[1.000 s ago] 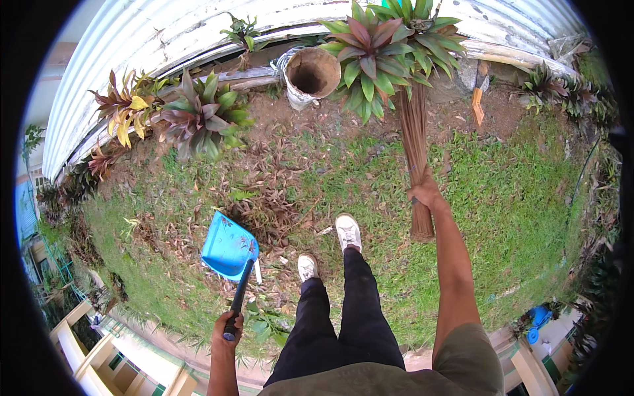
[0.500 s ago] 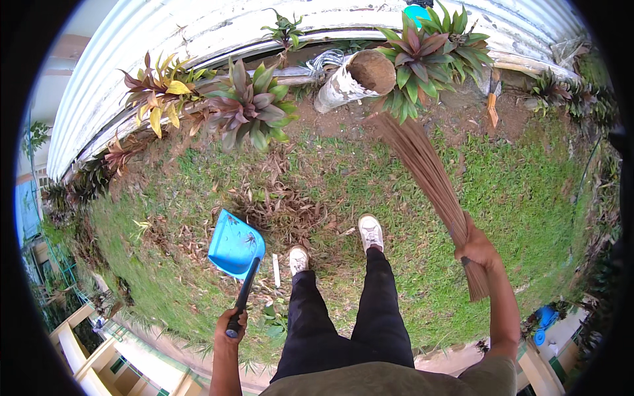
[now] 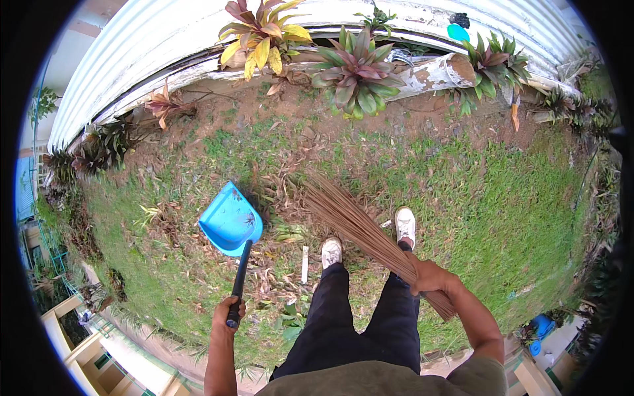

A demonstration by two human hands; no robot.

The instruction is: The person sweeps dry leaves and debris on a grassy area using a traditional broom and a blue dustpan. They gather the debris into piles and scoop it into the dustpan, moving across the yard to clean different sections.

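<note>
While left grip (image 3: 228,311) clasps dustpan handle (image 3: 242,274), right grip (image 3: 432,277) closed round broom (image 3: 360,229), grass (image 3: 515,218) underfoot

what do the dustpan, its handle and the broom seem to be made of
Dustpan: likely moulded plastic, bright blue and smooth, with a slight sheen and rounded corners.
Handle: dark and smooth, perhaps plastic or coated metal; the look leaves it open.
Broom: seemingly dry plant fibre, matte brown, judging by the bundle of thin, stiff strands fanning out at one end.
</note>
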